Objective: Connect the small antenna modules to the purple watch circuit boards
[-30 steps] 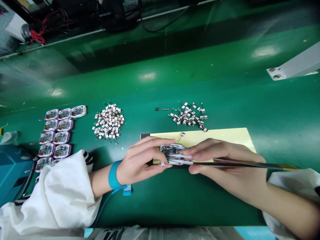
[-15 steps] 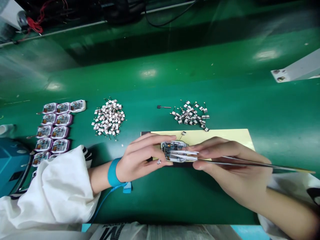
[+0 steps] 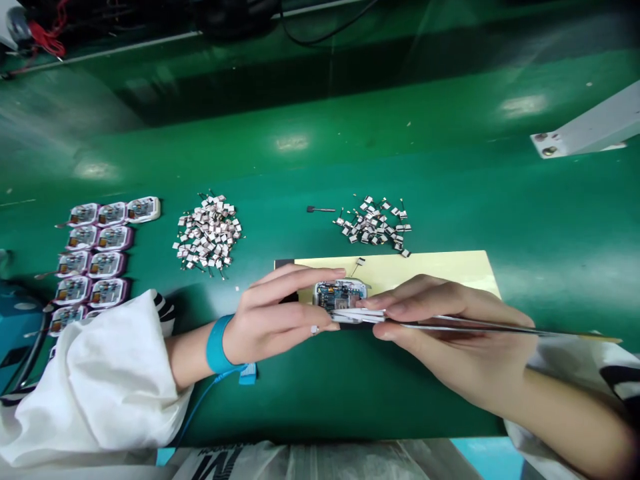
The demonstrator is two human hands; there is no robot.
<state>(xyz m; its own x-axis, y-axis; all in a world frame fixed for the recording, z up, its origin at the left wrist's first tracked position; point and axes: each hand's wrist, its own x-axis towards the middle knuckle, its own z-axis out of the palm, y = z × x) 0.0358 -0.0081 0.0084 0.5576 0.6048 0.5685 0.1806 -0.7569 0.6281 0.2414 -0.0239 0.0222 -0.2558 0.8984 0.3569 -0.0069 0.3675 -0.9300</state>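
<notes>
Between the fingers of my left hand is a small white-cased device with its circuit board facing up. The thumb and fingers grip its left side. My right hand is closed on metal tweezers, whose pale tips lie over the lower edge of the device. The tips look nearly together; whether anything is pinched between them I cannot tell. Just above the device, a small white part with a thin lead lies on the yellow sheet.
Left of centre lies a heap of small white parts with leads; a looser heap of similar parts sits to the right. A small dark tool rests between them. Open cased boards stand in rows at far left. A metal bracket juts in at right.
The tweezer tips have moved from the middle of the board down to its lower edge and come closer together. The whole view has shifted slightly. Both hands keep their holds.
</notes>
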